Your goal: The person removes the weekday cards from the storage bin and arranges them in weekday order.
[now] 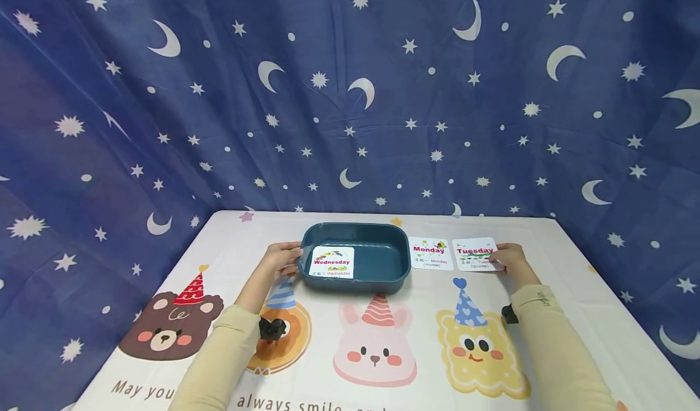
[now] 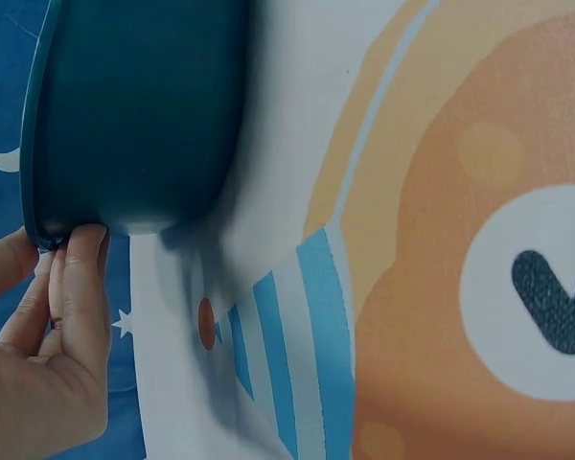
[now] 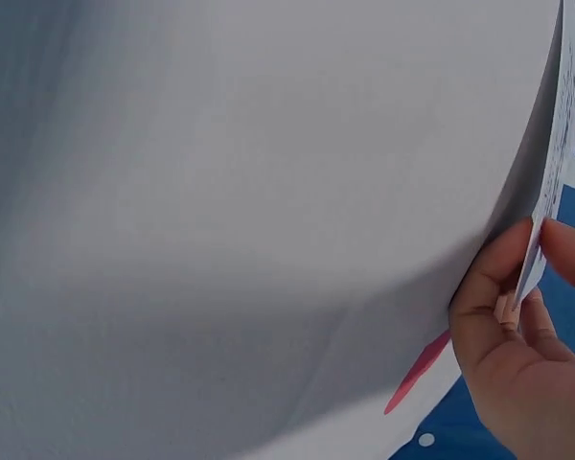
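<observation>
Two things we pinch: a dark-teal rectangular tub (image 1: 377, 256) in our left hand (image 1: 282, 258), a white square "Tuesday" card (image 1: 473, 254) in our right hand (image 1: 515, 262).

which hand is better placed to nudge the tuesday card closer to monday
Probably the right hand: it pinches the Tuesday card at its right side. The left hand grips the left end of the tray, which lies between it and that card.

White, cartoon-printed tablecloth (image 1: 426, 301), dark teal tray (image 1: 377, 286) on it, Monday card (image 1: 429, 255) just beside the tray.
</observation>
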The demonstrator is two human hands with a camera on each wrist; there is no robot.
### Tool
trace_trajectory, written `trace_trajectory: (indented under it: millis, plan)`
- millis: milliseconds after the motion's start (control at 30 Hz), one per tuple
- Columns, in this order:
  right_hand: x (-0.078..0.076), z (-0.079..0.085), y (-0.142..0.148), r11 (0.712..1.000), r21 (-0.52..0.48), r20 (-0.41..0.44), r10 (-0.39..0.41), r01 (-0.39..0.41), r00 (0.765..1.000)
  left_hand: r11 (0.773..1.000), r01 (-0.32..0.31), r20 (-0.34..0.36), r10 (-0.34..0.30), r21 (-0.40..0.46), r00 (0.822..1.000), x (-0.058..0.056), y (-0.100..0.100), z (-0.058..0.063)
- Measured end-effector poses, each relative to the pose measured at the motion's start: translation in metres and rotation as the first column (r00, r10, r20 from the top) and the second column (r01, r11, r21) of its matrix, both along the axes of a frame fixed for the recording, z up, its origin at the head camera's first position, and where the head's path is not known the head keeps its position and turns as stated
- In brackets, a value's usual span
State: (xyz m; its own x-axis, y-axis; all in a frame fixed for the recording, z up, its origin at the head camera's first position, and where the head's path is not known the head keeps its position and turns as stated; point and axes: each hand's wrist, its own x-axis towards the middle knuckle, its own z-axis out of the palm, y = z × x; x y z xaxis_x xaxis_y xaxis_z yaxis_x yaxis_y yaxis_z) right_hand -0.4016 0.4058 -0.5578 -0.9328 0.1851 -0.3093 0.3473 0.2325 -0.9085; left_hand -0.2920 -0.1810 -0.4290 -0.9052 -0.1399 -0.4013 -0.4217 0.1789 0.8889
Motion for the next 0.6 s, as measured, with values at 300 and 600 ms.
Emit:
trace_trajectory:
  millis: [300,600]
  plan:
    - [0.075,0.092,-0.080,0.856,0.517,0.004,0.018,-0.018,1.000,1.000,0.001,0.001,-0.001,-0.003,1.000,0.003,-0.001,0.002]
    - [0.090,0.105,-0.098,0.792,0.610,-0.030,0.008,0.012,1.000,1.000,-0.001,0.001,0.001,0.009,1.000,0.000,-0.001,0.001]
